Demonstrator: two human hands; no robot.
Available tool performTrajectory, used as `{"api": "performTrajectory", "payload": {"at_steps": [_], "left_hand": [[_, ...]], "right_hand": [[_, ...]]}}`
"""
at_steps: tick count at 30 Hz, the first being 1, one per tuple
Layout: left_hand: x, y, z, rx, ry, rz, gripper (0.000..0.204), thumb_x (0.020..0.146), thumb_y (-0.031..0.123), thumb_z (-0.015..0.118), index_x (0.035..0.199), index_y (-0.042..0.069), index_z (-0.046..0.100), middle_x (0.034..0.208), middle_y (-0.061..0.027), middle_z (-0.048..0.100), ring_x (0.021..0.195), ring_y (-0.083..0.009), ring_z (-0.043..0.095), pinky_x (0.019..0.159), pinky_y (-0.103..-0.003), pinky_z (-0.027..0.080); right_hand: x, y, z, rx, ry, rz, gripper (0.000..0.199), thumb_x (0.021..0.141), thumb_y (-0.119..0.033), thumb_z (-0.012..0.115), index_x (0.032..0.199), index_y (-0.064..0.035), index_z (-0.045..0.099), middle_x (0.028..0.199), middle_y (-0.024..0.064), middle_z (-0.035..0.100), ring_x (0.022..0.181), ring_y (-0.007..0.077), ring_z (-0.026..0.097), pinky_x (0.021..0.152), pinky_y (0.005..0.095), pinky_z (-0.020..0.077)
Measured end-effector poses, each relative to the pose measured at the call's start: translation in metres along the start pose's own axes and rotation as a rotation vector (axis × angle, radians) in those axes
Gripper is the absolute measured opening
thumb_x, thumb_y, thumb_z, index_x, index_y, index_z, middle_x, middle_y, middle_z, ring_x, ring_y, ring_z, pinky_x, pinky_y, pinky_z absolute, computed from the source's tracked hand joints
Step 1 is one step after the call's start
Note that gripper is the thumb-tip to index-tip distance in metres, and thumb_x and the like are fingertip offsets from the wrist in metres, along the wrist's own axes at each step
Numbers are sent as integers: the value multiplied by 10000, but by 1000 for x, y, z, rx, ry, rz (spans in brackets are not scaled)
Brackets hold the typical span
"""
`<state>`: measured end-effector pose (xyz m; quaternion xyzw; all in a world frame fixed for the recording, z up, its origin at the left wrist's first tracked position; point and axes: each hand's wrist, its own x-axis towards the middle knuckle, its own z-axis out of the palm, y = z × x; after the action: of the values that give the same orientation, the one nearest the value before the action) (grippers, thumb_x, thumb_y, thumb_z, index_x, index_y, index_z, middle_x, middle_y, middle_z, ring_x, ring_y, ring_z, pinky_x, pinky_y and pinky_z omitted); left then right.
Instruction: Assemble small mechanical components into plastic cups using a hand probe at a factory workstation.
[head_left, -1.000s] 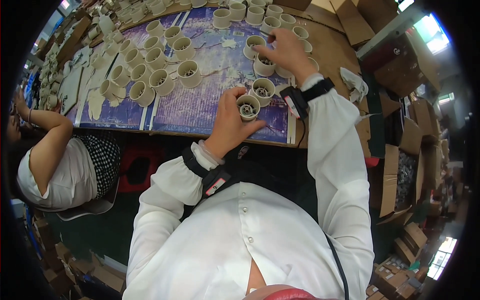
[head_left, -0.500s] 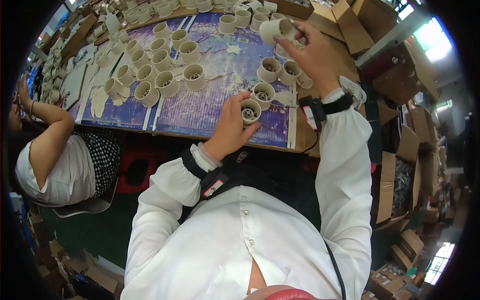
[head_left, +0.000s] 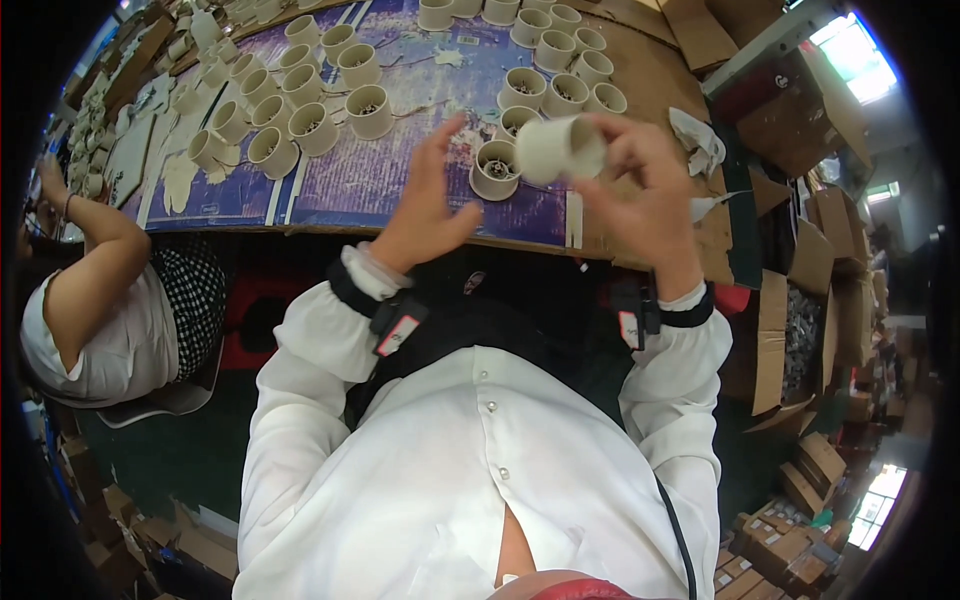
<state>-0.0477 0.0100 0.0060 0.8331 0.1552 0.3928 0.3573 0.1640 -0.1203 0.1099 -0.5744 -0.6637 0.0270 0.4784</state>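
Observation:
In my right hand [head_left: 650,185] is a cream-coloured cup [head_left: 550,150], tilted on its side and blurred by motion; I cannot make out what is inside. It hangs above the table's front right part. My left hand [head_left: 432,205] holds nothing, its fingers apart, just left of a standing cup [head_left: 495,171] with metal parts inside. Behind that one is another cup [head_left: 515,122], partly hidden by the cup I hold. Farther back stand several like cups [head_left: 566,95] in a group, some with metal parts in them.
Purple printed cardboard [head_left: 400,180] covers the table. Rows of cups [head_left: 313,130] with thin wires stand on the left. Crumpled white paper [head_left: 697,140] lies at the right edge, near open cardboard boxes [head_left: 770,340]. A co-worker [head_left: 100,300] sits at the left.
My right hand has brought the cup from the far right toward me and turned it sideways. My left hand has let go of the near cup and moved left.

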Motion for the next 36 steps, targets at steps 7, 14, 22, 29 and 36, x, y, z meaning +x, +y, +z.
{"api": "performTrajectory", "payload": {"at_steps": [7, 14, 22, 29, 36], "left_hand": [[-17, 27, -34, -306, -187, -44, 894, 721, 141, 787, 1448, 22, 281, 1387, -168, 419, 1288, -301, 424, 1083, -408, 323], [-27, 1, -35, -143, -96, -152, 740, 751, 125, 791, 1379, 31, 411, 1290, -131, 511, 1161, -232, 529, 983, -342, 422], [-26, -13, -32, -220, 11, -221, 647, 745, 122, 803, 1290, 34, 464, 1137, -95, 599, 1013, -179, 598, 880, -306, 478], [-28, -14, -25, -57, 42, -228, 620, 718, 140, 826, 1218, 28, 476, 1121, -113, 587, 999, -233, 612, 868, -328, 486], [-25, -6, -38, 60, -46, -194, 660, 686, 122, 859, 1224, 46, 484, 1160, -84, 585, 1049, -208, 589, 904, -317, 475]], "right_hand": [[-7, -12, 55, -31, -329, -179, 320, 656, -102, 805, 792, -61, 518, 1092, 109, 661, 948, 277, 574, 765, 352, 484], [31, 21, 52, 110, -305, -21, 182, 825, -82, 680, 984, -40, 603, 1078, 78, 669, 995, 226, 616, 821, 330, 500], [66, 127, 48, 133, -517, 298, 259, 1014, -111, 437, 1223, -24, 565, 1096, 72, 658, 984, 154, 639, 874, 296, 492], [67, 127, 48, -125, -337, 154, 273, 1007, -130, 472, 1241, -20, 558, 1100, 75, 662, 937, 146, 643, 863, 297, 490], [5, 8, 39, 74, -279, 253, 184, 899, -80, 624, 1075, -29, 648, 982, 59, 683, 889, 180, 646, 791, 307, 499]]}}
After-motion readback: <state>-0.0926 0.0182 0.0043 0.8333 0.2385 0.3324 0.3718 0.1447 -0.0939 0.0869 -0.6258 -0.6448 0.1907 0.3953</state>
